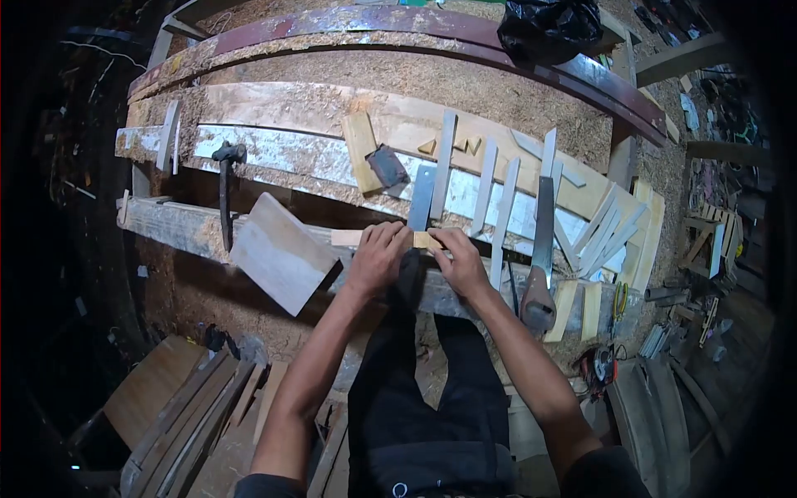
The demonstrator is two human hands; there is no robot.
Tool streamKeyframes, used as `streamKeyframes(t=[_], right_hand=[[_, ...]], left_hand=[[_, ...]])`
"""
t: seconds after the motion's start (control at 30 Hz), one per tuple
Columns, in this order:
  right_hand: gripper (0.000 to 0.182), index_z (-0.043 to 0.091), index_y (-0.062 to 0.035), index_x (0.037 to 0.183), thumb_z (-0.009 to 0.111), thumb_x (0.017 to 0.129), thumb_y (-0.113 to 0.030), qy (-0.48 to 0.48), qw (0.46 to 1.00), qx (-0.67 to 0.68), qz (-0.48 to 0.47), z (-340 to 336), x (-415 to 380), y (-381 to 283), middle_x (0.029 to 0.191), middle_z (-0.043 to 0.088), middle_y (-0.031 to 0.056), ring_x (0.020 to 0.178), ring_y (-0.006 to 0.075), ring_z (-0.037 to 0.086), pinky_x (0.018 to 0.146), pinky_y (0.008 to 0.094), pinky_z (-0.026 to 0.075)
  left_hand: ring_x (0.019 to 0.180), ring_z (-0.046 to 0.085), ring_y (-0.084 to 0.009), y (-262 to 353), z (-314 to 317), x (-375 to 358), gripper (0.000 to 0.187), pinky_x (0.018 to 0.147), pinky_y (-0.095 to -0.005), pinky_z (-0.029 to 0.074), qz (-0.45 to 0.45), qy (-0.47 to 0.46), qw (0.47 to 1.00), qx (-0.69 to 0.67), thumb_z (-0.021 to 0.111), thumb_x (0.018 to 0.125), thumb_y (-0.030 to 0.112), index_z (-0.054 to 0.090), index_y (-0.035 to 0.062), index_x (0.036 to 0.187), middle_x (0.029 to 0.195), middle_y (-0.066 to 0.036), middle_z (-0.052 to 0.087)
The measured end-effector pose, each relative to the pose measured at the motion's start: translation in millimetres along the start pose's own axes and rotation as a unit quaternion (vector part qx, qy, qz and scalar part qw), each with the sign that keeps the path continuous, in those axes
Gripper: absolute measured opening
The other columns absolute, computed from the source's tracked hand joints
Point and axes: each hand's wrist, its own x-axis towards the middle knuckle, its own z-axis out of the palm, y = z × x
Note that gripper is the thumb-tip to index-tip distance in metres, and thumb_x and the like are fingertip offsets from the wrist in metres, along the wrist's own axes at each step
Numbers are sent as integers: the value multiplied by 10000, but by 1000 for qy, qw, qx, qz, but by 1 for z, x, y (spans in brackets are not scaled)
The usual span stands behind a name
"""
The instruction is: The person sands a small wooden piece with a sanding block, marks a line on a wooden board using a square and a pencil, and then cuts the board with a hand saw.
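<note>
Both hands are at the near edge of the workbench. My left hand (380,259) has its fingers closed over a short light wood strip (344,237), which sticks out to its left. At the strip's yellowish right end, my right hand (458,261) pinches it between thumb and fingers. A flat bluish-grey metal blade (422,196) runs away from me from between the hands; whether it is joined to the strip is hidden. Just beyond lie a yellowish wood block (360,153) and a dark sanding-block-like piece (387,167). A handsaw (543,241) lies to the right.
Several thin pale strips (610,232) lie on the right of the bench, near small wood triangles (467,146). Leftward are a hammer (226,191) and a tilted pale board (282,253). Pliers (619,300) and a tape measure (598,365) are at lower right. A black bag (550,29) sits at the back.
</note>
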Motion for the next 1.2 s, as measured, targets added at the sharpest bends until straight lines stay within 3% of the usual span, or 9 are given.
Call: streamKeyframes(t=[0.1, 0.2, 0.33, 0.47, 0.5, 0.63, 0.77, 0.97, 1.2], right_hand=[[343, 664, -10, 1252, 728, 918, -52, -6, 997, 25, 67, 17, -32, -3, 1136, 669, 173, 1033, 339, 682, 887, 403, 551], [354, 664, -10, 1256, 736, 912, -57, 6, 999, -3, 49, 36, -57, 5, 1134, 669, 175, 1011, 327, 684, 871, 388, 555], [332, 671, 13, 1233, 726, 910, -39, 41, 993, 25, 108, 63, -87, -1, 1093, 686, 178, 936, 311, 696, 839, 375, 555], [240, 708, 19, 1178, 664, 955, -60, 134, 981, 32, 138, 78, -111, -13, 1064, 695, 174, 874, 263, 703, 784, 343, 548], [235, 721, 18, 1180, 634, 985, -79, 136, 975, 45, 171, 78, -120, -11, 1053, 706, 144, 874, 198, 696, 775, 309, 546], [250, 721, 36, 1200, 639, 1020, -117, 233, 939, 162, 193, 82, -148, 4, 996, 726, 52, 871, 103, 665, 765, 261, 550], [262, 726, 34, 1198, 679, 1024, -156, 288, 905, 191, 249, 72, -157, 25, 938, 742, 36, 773, 74, 652, 712, 242, 535], [250, 715, 39, 1177, 700, 998, -135, 298, 910, 105, 270, 56, -154, 58, 883, 745, 75, 752, 107, 671, 688, 274, 536], [344, 670, 7, 1263, 737, 955, -129, 282, 933, 34, 222, 60, -162, 51, 870, 716, 103, 729, 165, 677, 669, 330, 545]], left_hand=[[1222, 573, -336, 4, 2, -36, 481, 1060, -465, 425, -12, -19, 1000, -8, 677, 864, 76, 589, 51, 1336, 1289, -147, 612], [1225, 573, -335, 1, -4, -66, 491, 1064, -464, 423, -24, -21, 999, -4, 686, 860, 83, 589, 49, 1341, 1301, -149, 611], [1224, 566, -339, -8, -4, -94, 504, 1074, -469, 414, -5, -14, 1000, -2, 696, 840, 72, 584, 37, 1329, 1296, -151, 603], [1215, 571, -332, 3, 4, -95, 449, 1069, -465, 419, 28, 2, 999, -19, 648, 863, 52, 592, 33, 1308, 1266, -152, 611], [1214, 571, -331, 7, 7, -93, 440, 1069, -463, 420, 38, 0, 999, -21, 638, 867, 48, 594, 32, 1304, 1260, -151, 612], [1207, 574, -342, 29, 25, -83, 421, 1080, -469, 417, 85, -17, 996, -36, 655, 905, 86, 601, 35, 1319, 1257, -154, 614], [1215, 569, -337, 49, 47, -67, 410, 1094, -463, 408, 116, -11, 993, -12, 662, 918, 109, 588, 42, 1316, 1250, -142, 617], [1255, 547, -335, 54, 81, -56, 457, 1122, -496, 376, 99, -37, 994, -27, 695, 905, 143, 572, 53, 1337, 1301, -142, 591], [1339, 472, -391, 54, 55, -106, 614, 1159, -533, 317, -95, 106, 990, -8, 785, 853, 210, 510, 27, 1371, 1382, -190, 518]])
